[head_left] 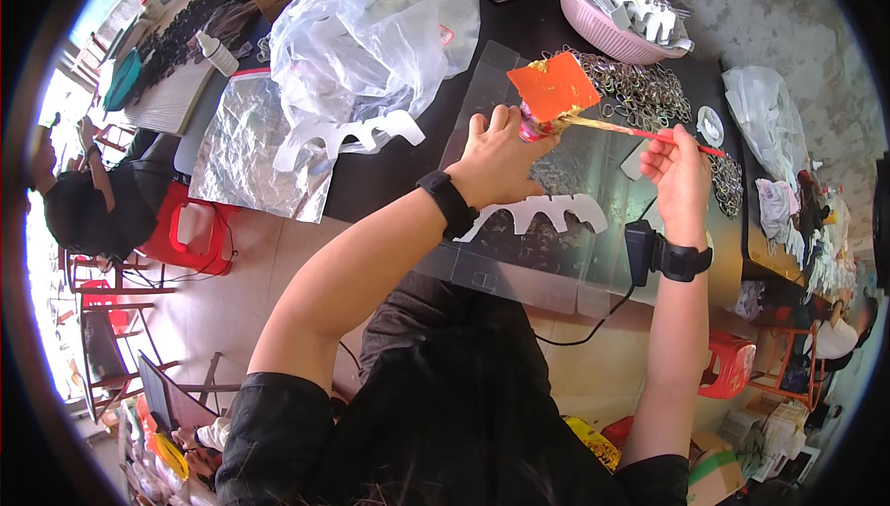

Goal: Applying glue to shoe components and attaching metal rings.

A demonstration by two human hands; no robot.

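Observation:
My left hand [498, 156] is wrapped round a small red can [533, 129], mostly hidden by the fingers. A flat orange square piece [559, 86] with yellow smears sits tilted at the can's top. Between the fingertips of my right hand [681, 172] is a thin brush [640, 132] with a red handle. Its yellow-coated end reaches to the can's mouth. Below my left hand, a white scalloped cut-out piece [547, 214] lies on a clear plastic sheet [501, 268]. A similar white piece [348, 138] rests on a silver foil bag [269, 149] to the left.
A pile of metal rings or chain links [640, 94] lies beyond the brush. Behind it stands a pink basket [607, 24] full of white pieces. A big clear plastic bag [371, 33] and a white bottle [217, 54] are at the far left. A black cable [589, 335] hangs near my right wrist.

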